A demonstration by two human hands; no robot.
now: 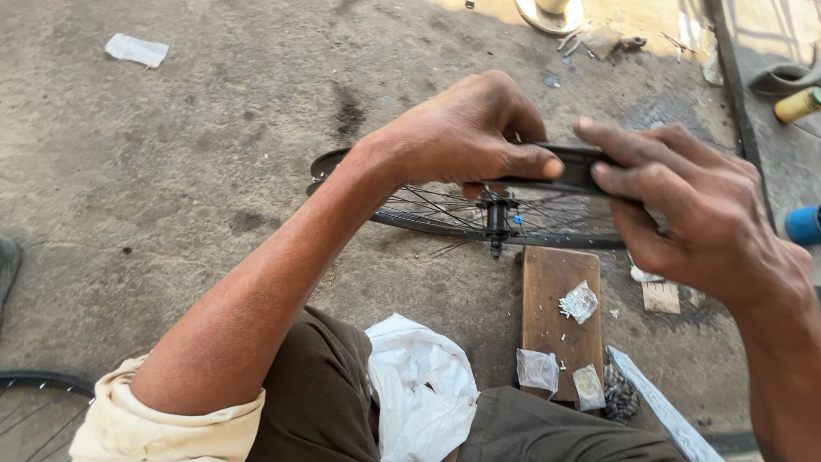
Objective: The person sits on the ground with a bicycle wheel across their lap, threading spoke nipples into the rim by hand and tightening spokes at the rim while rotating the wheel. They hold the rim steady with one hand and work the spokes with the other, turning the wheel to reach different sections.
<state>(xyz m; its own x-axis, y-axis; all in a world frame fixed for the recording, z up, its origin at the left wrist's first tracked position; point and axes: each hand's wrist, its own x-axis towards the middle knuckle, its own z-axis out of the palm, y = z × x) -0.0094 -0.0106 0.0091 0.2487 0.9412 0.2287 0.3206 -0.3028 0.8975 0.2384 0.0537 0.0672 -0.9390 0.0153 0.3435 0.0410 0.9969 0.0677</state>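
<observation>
A black spoked bicycle wheel rim (342, 161) is held flat above the concrete floor, its hub (497, 212) and thin spokes showing beneath my hands. My left hand (466, 133) grips the near edge of the rim from above, thumb pressed along it. My right hand (697, 210) holds the rim's right side, fingers stretched over the top. Both hands hide much of the rim's near arc.
A brown wooden board (556, 321) lies below the wheel with small clear packets of metal parts (579, 302). A white plastic bag (423, 389) rests by my knees. Another wheel (34, 402) shows at bottom left. A blue can (804, 224) and yellow tube (797, 104) sit right.
</observation>
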